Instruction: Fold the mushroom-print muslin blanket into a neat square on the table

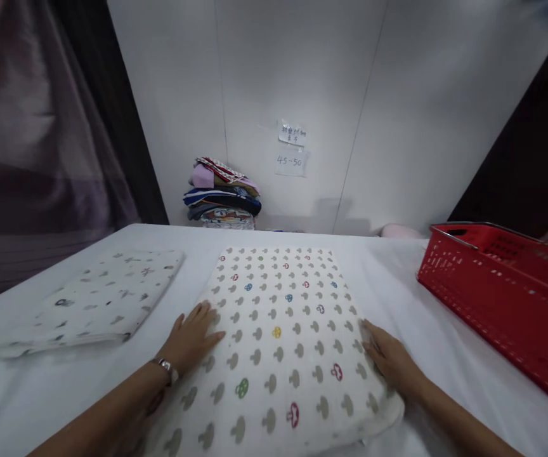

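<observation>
A folded white cloth (274,343) with grey and coloured mushroom prints lies flat in front of me on a white-covered table (383,279). My left hand (191,339) rests on its left edge, fingers stretched out and thumb apart; a silver bracelet circles that wrist. At the opposite edge, my right hand (391,355) touches the cloth's side with its fingers extended, some of them partly hidden. Its near right corner looks thick, with layers showing. To the left lies a second folded white cloth (107,298), printed with small dark shapes, apart from my hands.
A red plastic basket (497,311) with a metal handle stands at the right. Behind the table, a pile of folded fabrics (224,197) rises against the white wall (297,76), which carries handwritten paper notes (290,161). A purplish curtain (31,127) hangs at the left.
</observation>
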Demonstrator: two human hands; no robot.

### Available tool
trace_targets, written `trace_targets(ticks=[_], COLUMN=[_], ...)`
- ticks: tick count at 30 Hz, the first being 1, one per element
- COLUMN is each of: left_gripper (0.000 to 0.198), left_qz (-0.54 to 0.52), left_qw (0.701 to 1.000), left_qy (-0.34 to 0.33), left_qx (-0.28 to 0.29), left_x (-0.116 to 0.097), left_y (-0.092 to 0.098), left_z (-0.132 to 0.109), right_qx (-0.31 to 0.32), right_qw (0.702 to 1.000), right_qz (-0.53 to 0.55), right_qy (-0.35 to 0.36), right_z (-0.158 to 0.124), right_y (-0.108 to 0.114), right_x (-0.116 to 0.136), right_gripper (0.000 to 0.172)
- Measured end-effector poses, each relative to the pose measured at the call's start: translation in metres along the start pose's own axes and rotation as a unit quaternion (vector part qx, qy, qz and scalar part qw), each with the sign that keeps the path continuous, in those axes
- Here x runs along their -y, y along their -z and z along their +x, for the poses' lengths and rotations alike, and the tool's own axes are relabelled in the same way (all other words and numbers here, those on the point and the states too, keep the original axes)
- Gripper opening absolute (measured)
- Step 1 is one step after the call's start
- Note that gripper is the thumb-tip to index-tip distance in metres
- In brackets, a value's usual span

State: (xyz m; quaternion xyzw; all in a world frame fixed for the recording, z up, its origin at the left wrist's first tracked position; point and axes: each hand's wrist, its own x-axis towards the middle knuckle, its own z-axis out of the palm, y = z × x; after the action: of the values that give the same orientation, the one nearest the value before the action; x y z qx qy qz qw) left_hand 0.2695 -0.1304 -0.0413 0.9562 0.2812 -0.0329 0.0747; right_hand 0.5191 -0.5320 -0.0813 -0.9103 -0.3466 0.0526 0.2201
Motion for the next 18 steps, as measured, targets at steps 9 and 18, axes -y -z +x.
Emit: trace_targets(ticks=[9,18], left_gripper=[0.072,0.047], left_qz=[-0.167,-0.121], left_qw=[0.939,0.942], left_qy=[-0.298,-0.31], left_qx=[0.043,-0.047], left_x=[-0.198,-0.304], left_y=[-0.011,-0.046], left_z=[-0.118,-0.11], right_qx=[0.045,0.009], right_qw=[0.977,0.905], right_qz=[0.157,0.39], right_qy=[-0.136,-0.171], right_z=[-0.069,-0.071], right_y=[0.028,0.036], right_x=[0.028,0.046], right_gripper=[0.078,0.084])
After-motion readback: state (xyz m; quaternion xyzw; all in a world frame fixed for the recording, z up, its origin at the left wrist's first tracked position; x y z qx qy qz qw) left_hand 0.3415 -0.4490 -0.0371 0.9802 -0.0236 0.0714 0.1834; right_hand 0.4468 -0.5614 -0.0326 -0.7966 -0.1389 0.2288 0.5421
